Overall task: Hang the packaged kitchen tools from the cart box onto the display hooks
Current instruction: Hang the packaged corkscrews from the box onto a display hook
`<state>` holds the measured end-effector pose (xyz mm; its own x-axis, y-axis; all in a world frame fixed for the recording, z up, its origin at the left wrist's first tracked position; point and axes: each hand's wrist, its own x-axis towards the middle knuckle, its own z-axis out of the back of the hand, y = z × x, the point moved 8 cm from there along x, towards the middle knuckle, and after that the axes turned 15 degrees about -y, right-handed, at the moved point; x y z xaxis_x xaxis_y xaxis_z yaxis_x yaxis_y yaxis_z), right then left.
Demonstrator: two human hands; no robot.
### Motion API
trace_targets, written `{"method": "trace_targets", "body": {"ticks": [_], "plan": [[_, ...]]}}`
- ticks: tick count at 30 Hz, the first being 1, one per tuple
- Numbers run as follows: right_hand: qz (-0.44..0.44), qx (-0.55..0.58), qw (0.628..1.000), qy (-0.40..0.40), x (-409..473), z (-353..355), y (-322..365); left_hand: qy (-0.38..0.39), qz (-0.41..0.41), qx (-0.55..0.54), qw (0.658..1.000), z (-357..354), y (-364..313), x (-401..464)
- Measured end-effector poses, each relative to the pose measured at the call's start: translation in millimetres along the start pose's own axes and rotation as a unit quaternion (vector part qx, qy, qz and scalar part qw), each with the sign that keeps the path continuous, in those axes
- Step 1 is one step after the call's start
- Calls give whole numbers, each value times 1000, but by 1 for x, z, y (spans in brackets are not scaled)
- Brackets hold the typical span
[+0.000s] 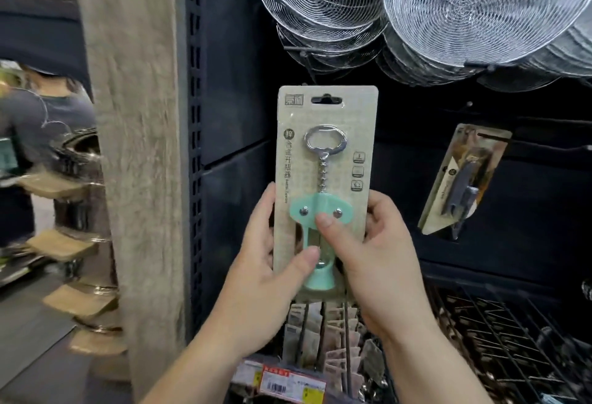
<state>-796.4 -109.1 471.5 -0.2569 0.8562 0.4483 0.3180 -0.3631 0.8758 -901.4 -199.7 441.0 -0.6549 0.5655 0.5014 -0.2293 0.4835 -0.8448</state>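
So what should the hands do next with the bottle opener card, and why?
Probably lift the bottle opener card and steer its hang slot onto a free hook. Both the left hand and the right hand hold only its lower half, upright before the dark display panel, and the slot looks empty. Which hook is hard to tell.

Dark slotted shelving upright (195, 147) beside a rough beige pillar (134, 147) — grey floor (35, 333) at left.
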Motion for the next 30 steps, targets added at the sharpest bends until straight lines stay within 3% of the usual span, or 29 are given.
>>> {"method": "trace_targets", "body": {"ticks": [12, 17, 24, 27, 30], "plan": [[7, -9, 1000, 7, 26, -35, 7, -9, -28, -15, 999, 6, -15, 34], [22, -27, 999, 13, 24, -32, 2, -16, -5, -6, 1000, 11, -3, 34], [77, -216, 967, 108, 19, -30, -5, -88, 17, 67, 994, 23, 17, 44], [85, -247, 962, 77, 26, -23, -18, -132, 18, 111, 985, 30, 35, 44], [98, -263, 959, 37, 37, -21, -29, -131, 30, 140, 981, 29, 54, 41]]}}
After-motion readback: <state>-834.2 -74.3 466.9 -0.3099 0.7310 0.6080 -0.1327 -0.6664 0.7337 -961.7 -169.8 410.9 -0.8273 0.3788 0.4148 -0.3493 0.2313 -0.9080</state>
